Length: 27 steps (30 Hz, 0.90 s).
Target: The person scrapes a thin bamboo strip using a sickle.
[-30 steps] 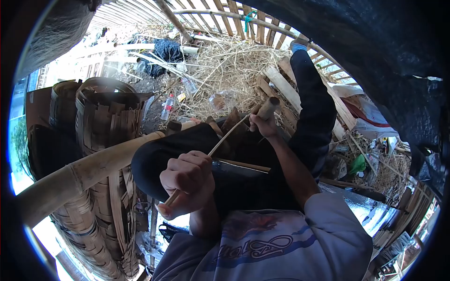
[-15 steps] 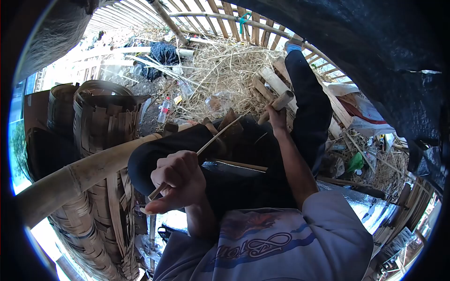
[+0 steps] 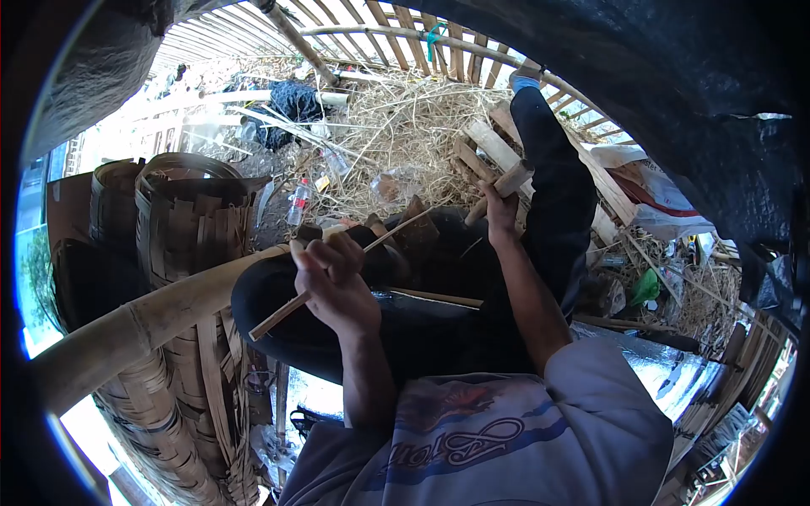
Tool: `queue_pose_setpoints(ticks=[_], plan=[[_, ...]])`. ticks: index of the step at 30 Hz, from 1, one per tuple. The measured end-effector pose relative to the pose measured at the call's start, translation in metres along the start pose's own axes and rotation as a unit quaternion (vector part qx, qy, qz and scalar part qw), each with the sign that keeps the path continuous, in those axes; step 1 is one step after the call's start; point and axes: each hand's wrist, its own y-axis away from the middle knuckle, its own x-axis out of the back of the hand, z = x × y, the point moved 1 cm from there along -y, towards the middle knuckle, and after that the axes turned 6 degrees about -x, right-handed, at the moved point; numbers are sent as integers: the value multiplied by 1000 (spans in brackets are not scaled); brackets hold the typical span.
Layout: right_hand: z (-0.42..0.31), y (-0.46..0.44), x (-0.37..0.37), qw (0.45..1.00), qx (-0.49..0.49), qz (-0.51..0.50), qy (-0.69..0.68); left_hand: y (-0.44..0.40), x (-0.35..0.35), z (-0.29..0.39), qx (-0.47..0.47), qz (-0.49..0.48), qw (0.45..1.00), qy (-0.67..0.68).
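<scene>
My left hand (image 3: 336,282) is closed around a thin bamboo strip (image 3: 278,317), which slants up and right across my lap. The strip's lower end sticks out below my fist, and its far end passes in front of a brown piece (image 3: 422,221) between my legs. My right hand (image 3: 501,211) is wrapped round a short, thick wooden handle (image 3: 512,179); whether it carries a blade is hidden. Another thin strip (image 3: 434,298) lies across my dark trousers (image 3: 291,291). The knee on the left is bent; the other leg (image 3: 553,164) stretches away from me.
A thick bamboo pole (image 3: 177,312) runs beside my bent knee. Rolled woven bamboo sheets (image 3: 190,219) stand at the left. Shavings (image 3: 422,118), a plastic bottle (image 3: 299,201) and wood pieces (image 3: 498,148) litter the ground before a slatted fence (image 3: 413,42). Dark sheeting (image 3: 675,76) hangs at upper right.
My left hand has moved up and slightly right along the strip, its thumb no longer stretched out to the left. More of the strip's lower end shows. My right hand has shifted slightly on the handle.
</scene>
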Motion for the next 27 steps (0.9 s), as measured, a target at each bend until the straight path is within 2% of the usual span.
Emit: queue_pose_setpoints(ticks=[3,6,9,11,13,14,16,17,18,20,21,24,27], plan=[[-3,1,3,1000,-4,20,-20,0,0,-15,26,29,996,-81],[-2,-5,7,999,21,25,-41,-11,1,6,44,79,996,1],[-6,-5,17,997,33,25,-60,-34,9,64,-29,47,998,10],[-18,-5,21,997,36,19,-68,-49,-2,112,-64,67,995,20],[-34,3,23,993,82,45,-77,-57,-21,148,-142,187,969,-81],[-35,3,24,993,80,45,-78,-62,-18,160,-142,185,969,-83],[-38,0,29,990,82,50,-107,-79,5,192,-208,78,955,-196],[-37,-3,31,990,80,43,-109,-86,18,212,-208,76,956,-195],[-37,-3,33,990,81,45,-110,-93,32,236,-186,-2,967,-172],[-37,-2,34,986,98,45,-124,-118,53,270,-163,-81,972,-149],[-36,-2,34,986,98,46,-124,-131,60,281,-77,-261,959,-80],[-33,-1,34,989,78,52,-114,-134,60,312,55,-420,905,-21],[-37,2,30,988,85,64,-115,-138,72,335,88,-415,905,-26]])
